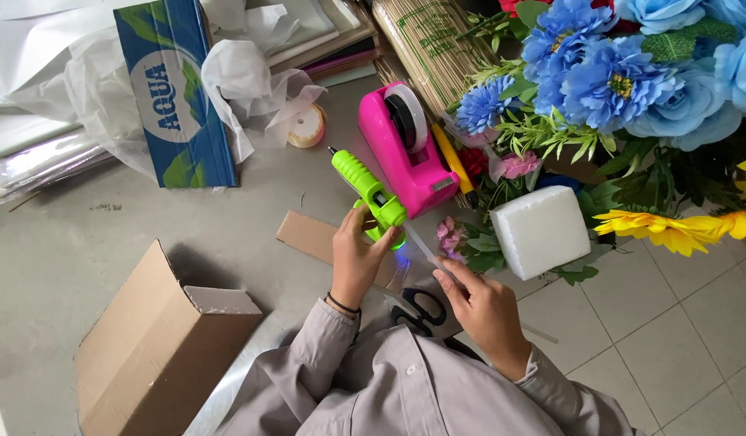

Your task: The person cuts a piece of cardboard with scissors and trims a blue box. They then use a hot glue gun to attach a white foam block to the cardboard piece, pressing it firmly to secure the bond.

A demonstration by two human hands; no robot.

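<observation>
L hand (358, 262) fingers wrapped round grip of green glue gun (369, 194), nozzle pointing away over grey floor (82, 242), R hand (479, 305) pinching clear glue stick (421, 245) at gun's rear, scissors (421, 311) betw wrists, pink tape dispenser (405, 149) just beside gun, white foam block (541, 232) to R

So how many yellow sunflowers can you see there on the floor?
2. One sunflower lies by the white foam block; a second is cut off at the right edge. More may hide under the blue flowers.

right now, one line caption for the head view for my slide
Left hand grips a green glue gun while right hand feeds a clear glue stick into its back, beside a pink tape dispenser.
</observation>
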